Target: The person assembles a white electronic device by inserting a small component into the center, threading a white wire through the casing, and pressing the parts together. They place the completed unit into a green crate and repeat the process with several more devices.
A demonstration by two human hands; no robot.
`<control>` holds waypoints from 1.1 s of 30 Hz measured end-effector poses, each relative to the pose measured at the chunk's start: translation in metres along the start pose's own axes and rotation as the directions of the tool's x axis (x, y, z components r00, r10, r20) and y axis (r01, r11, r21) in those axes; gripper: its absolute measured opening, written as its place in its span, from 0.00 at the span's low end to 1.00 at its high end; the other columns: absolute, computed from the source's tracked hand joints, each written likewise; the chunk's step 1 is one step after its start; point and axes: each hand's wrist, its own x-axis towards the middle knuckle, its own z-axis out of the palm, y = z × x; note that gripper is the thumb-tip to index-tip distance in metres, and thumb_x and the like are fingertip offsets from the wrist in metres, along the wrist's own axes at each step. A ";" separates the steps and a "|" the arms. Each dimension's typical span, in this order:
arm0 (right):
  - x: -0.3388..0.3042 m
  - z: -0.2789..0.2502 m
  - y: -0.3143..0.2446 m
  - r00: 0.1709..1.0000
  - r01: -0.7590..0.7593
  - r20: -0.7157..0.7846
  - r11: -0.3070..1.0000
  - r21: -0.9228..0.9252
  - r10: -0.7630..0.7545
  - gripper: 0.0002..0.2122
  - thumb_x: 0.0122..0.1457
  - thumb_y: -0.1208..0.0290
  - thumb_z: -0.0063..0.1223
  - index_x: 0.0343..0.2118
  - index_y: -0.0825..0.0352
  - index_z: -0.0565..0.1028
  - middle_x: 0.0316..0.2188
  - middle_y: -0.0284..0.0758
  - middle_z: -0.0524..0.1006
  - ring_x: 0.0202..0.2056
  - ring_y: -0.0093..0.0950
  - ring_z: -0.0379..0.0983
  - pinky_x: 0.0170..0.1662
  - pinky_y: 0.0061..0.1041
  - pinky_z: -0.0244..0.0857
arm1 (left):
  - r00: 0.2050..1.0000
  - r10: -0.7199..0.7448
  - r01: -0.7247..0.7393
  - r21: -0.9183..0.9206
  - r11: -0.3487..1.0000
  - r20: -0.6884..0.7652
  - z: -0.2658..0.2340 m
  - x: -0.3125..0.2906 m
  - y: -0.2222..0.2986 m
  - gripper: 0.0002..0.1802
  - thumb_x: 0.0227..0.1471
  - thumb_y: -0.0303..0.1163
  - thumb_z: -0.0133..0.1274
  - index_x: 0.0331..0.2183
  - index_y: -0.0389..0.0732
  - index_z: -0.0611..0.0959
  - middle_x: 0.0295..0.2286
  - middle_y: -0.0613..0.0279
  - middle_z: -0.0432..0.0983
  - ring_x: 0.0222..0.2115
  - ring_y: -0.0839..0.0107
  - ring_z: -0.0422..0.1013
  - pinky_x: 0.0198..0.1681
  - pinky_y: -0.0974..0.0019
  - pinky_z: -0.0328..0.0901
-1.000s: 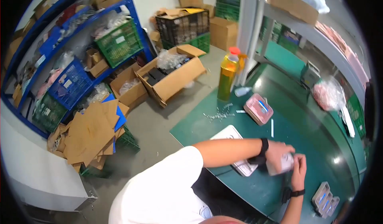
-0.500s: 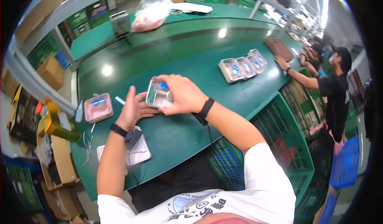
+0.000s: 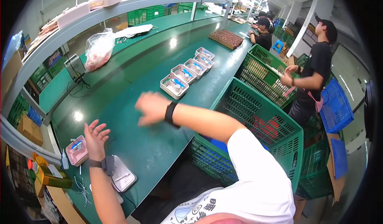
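Five pale trays holding blue pieces stand in a slanting row, a pink tray well apart.

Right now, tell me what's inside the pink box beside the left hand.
The pink box holds a blue piece; its finer details are too small to tell. Whatever lies under the blue piece is covered.
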 end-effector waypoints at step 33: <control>0.024 0.067 -0.054 0.988 -0.106 0.155 0.740 0.665 0.002 0.18 0.63 0.60 0.71 0.47 0.70 0.86 0.44 0.38 0.85 0.42 0.29 0.84 0.46 0.31 0.78 | 0.932 -0.135 -0.113 0.626 0.771 0.335 0.005 -0.020 -0.006 0.17 0.64 0.30 0.65 0.53 0.34 0.86 0.44 0.62 0.86 0.44 0.74 0.81 0.51 0.66 0.76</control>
